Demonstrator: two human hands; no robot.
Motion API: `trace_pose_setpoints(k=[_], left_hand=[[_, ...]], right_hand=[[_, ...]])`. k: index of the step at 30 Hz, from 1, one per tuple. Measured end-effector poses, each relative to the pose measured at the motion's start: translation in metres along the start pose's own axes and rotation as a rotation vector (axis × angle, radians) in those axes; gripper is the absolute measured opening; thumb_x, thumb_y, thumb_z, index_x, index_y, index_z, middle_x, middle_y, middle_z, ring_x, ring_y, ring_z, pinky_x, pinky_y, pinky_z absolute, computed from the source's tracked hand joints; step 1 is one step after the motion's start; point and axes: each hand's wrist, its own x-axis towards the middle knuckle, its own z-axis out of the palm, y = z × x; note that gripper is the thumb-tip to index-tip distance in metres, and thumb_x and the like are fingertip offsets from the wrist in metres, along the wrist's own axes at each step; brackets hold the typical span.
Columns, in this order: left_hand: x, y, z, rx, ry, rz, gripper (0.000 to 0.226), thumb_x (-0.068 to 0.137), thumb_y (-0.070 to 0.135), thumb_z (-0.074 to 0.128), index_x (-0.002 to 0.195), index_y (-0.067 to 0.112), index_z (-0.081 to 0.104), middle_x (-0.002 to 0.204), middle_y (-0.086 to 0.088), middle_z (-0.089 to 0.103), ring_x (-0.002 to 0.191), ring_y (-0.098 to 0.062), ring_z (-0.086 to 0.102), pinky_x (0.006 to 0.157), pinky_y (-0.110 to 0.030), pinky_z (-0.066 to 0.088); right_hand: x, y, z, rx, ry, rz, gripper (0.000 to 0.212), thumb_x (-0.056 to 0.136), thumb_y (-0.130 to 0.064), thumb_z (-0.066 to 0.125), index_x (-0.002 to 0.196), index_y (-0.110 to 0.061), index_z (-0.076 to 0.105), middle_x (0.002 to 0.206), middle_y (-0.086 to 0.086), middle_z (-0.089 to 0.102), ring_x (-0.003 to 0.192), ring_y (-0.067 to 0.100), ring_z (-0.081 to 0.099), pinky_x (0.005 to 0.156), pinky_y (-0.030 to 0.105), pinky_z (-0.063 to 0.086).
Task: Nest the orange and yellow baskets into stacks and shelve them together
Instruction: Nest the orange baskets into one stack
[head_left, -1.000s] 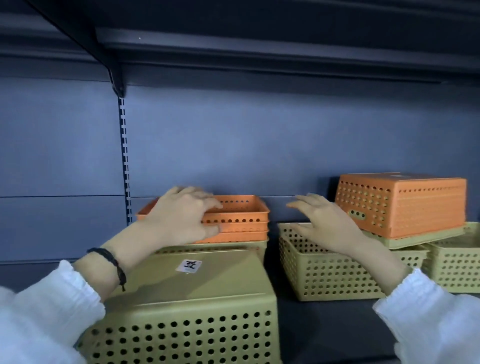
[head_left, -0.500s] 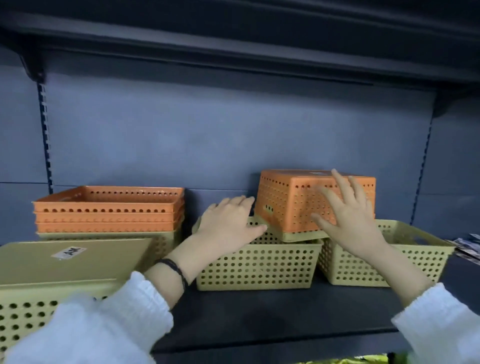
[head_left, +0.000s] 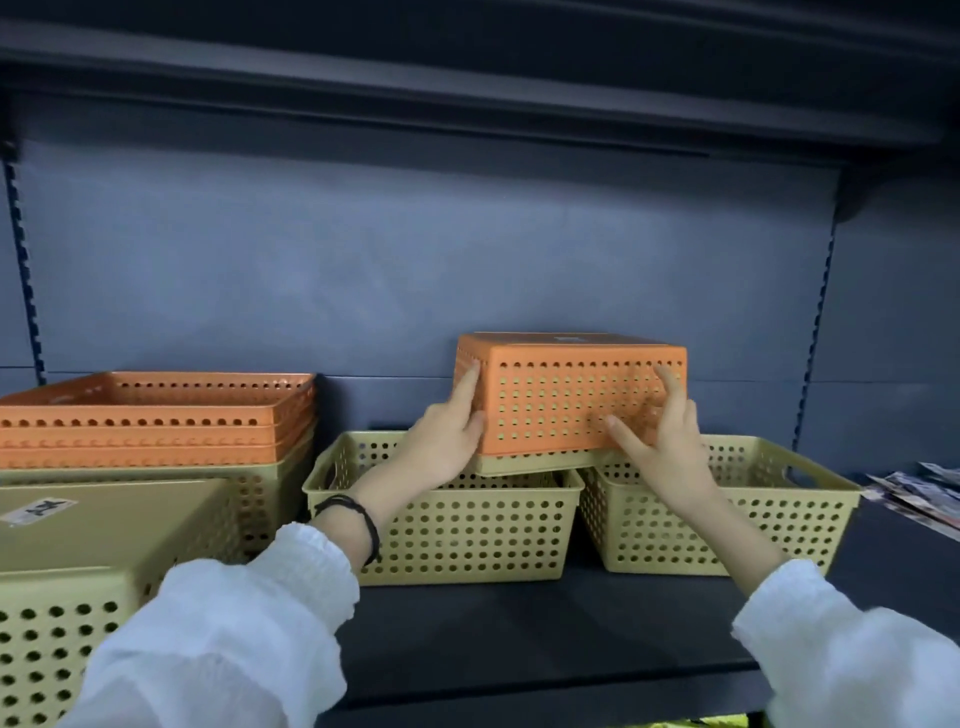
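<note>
An upside-down orange basket (head_left: 571, 395) sits over an upside-down yellow basket whose rim (head_left: 519, 465) shows beneath it. Both rest across two upright yellow baskets, the middle one (head_left: 457, 530) and the right one (head_left: 727, 519). My left hand (head_left: 447, 441) holds the orange basket's left corner, fingers on its side and thumb on its front. My right hand (head_left: 665, 436) lies with spread fingers against the front face near the right end. At left, several nested orange baskets (head_left: 156, 421) sit in a yellow basket (head_left: 260, 493).
An upside-down yellow basket (head_left: 104, 545) with a white label stands at the front left. The dark shelf board (head_left: 519, 623) carries everything, with another shelf (head_left: 467, 78) close overhead. Magazines (head_left: 919, 493) lie at the far right.
My view has swung right from the left stack. Both hands moved right and up onto the upside-down orange basket; the left went from the middle yellow basket's rim to the orange basket's corner.
</note>
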Motion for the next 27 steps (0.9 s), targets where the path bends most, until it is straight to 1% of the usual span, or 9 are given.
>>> trace_pose_setpoints(k=[2, 4, 6, 9, 12, 14, 19, 23, 27], left_hand=[[0.002, -0.007, -0.001, -0.005, 0.062, -0.019, 0.061, 0.105, 0.023, 0.032, 0.158, 0.032, 0.003, 0.139, -0.015, 0.060, 0.116, -0.031, 0.062, 0.099, -0.042, 0.047], [0.004, -0.006, -0.004, -0.087, 0.071, -0.051, 0.058, 0.106, 0.031, 0.034, 0.158, 0.030, 0.008, 0.146, -0.009, 0.054, 0.128, -0.028, 0.055, 0.105, -0.036, 0.039], [0.005, 0.001, -0.006, -0.226, 0.050, -0.062, 0.062, 0.104, 0.041, 0.037, 0.158, 0.029, 0.009, 0.149, -0.002, 0.050, 0.136, -0.024, 0.048, 0.106, -0.029, 0.034], [0.010, 0.007, 0.001, -0.289, 0.030, -0.038, 0.066, 0.101, 0.044, 0.042, 0.157, 0.028, 0.010, 0.140, 0.007, 0.052, 0.131, -0.021, 0.052, 0.096, -0.021, 0.035], [0.017, 0.002, 0.009, -0.258, 0.058, -0.024, 0.073, 0.100, 0.040, 0.049, 0.157, 0.024, 0.006, 0.143, -0.002, 0.056, 0.123, -0.023, 0.059, 0.091, -0.023, 0.040], [0.018, -0.004, 0.009, -0.206, 0.103, -0.028, 0.075, 0.100, 0.036, 0.050, 0.157, 0.020, 0.004, 0.142, -0.006, 0.056, 0.122, -0.026, 0.059, 0.090, -0.025, 0.040], [0.019, -0.017, -0.004, -0.208, 0.144, 0.024, 0.067, 0.102, 0.029, 0.047, 0.156, 0.020, 0.008, 0.139, -0.003, 0.057, 0.122, -0.026, 0.059, 0.093, -0.026, 0.043], [0.016, -0.025, -0.007, -0.244, 0.225, 0.055, 0.059, 0.102, 0.027, 0.048, 0.153, 0.024, 0.018, 0.125, 0.008, 0.059, 0.111, -0.020, 0.062, 0.088, -0.031, 0.051], [0.014, -0.025, -0.012, -0.329, 0.347, 0.100, 0.056, 0.103, 0.023, 0.046, 0.153, 0.023, 0.022, 0.121, 0.016, 0.057, 0.109, -0.011, 0.058, 0.102, -0.037, 0.046]], right_hand=[[0.005, 0.006, 0.002, -0.045, 0.117, 0.001, 0.090, 0.078, -0.053, 0.067, 0.149, -0.023, 0.019, 0.144, 0.023, 0.031, 0.127, 0.042, 0.033, 0.104, 0.059, 0.028], [0.019, 0.012, 0.000, -0.007, 0.193, 0.095, 0.099, 0.075, -0.053, 0.070, 0.151, -0.020, 0.014, 0.152, 0.023, 0.022, 0.134, 0.044, 0.025, 0.107, 0.059, 0.022], [0.033, 0.019, -0.004, 0.074, 0.131, 0.203, 0.109, 0.074, -0.053, 0.071, 0.152, -0.020, 0.003, 0.157, 0.018, 0.019, 0.140, 0.042, 0.021, 0.112, 0.058, 0.019], [0.040, 0.023, -0.003, 0.268, -0.074, 0.241, 0.112, 0.075, -0.056, 0.068, 0.152, -0.018, -0.003, 0.152, 0.015, 0.034, 0.139, 0.035, 0.032, 0.111, 0.054, 0.028], [0.039, 0.026, 0.002, 0.250, -0.065, 0.195, 0.096, 0.065, -0.071, 0.065, 0.137, -0.014, 0.038, 0.133, 0.010, 0.052, 0.126, 0.029, 0.048, 0.102, 0.050, 0.043], [0.037, 0.023, 0.004, 0.215, -0.050, 0.151, 0.071, 0.075, -0.060, 0.065, 0.126, -0.013, 0.049, 0.122, 0.007, 0.059, 0.116, 0.026, 0.054, 0.094, 0.043, 0.047], [0.034, 0.021, 0.006, 0.265, 0.044, 0.091, 0.063, 0.084, -0.040, 0.067, 0.135, -0.009, 0.046, 0.131, 0.009, 0.057, 0.121, 0.025, 0.052, 0.098, 0.041, 0.045], [0.033, 0.014, 0.003, 0.334, 0.079, 0.047, 0.057, 0.084, -0.034, 0.069, 0.132, -0.013, 0.048, 0.129, 0.006, 0.059, 0.108, 0.018, 0.055, 0.094, 0.037, 0.047], [0.032, 0.004, 0.002, 0.398, 0.106, -0.003, 0.047, 0.088, -0.034, 0.064, 0.130, -0.018, 0.050, 0.121, -0.001, 0.058, 0.105, 0.015, 0.057, 0.089, 0.033, 0.048]])
